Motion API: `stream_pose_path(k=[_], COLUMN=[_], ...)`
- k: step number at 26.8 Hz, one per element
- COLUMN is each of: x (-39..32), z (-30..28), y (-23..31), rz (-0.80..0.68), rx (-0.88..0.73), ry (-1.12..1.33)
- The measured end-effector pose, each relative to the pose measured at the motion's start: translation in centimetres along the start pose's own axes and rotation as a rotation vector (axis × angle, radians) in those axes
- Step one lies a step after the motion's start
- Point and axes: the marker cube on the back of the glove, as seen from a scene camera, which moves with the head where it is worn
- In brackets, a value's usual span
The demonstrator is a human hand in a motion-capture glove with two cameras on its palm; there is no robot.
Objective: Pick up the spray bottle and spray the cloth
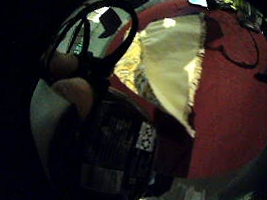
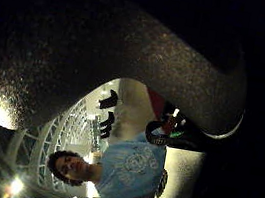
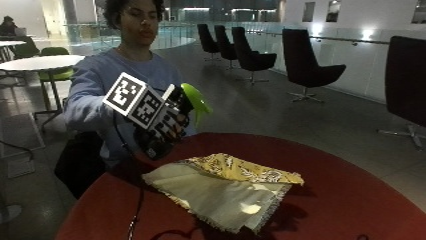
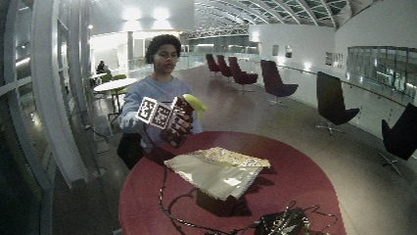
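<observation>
Setting: round red desk in a large atrium hall, dark swivel chairs standing well behind it along a glass railing.
Cloth: pale cream rectangle of fabric with a frayed fringe and a yellow patterned upper layer, lying flat on the desk near its middle; the little finger side palm view shows the same cloth spread on the red surface below the hand.
Bottle: spray bottle with a lime-green top and a dark body, held in the air above the desk edge nearest the person, off to the side of the cloth and not touching it.
Hand: black-gloved right hand, fingers curled round the bottle's body (the thumb side palm view is filled by a dark rounded surface very close to the palm, which fits that grip).
Progress: bottle is already off the desk, so the pick-up looks done; spraying appears not yet done, as no mist or wet patch can be made out on the cloth.
Left to do: judging from the pose, bring the nozzle toward the cloth and squeeze the trigger.
Nozzle direction: cannot tell for sure.
Writing: a label with pale blocks shows on the bottle's dark body, but no brand or words can be read.
</observation>
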Motion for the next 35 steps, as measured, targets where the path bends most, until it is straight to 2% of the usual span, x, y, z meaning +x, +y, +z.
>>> stream_pose_path(k=[5,9,16,35], x=[1.9,3.1,3.8,3.4], z=[-0.5,-0.6,-0.8,-0.7], y=[-1.8,-2.5,-2.8,-3.5], rz=[0.132,0.179,0.205,0.245], rx=[-0.075,-0.134,-0.185,-0.199], ry=[0.056,0.02,0.039,0.078])
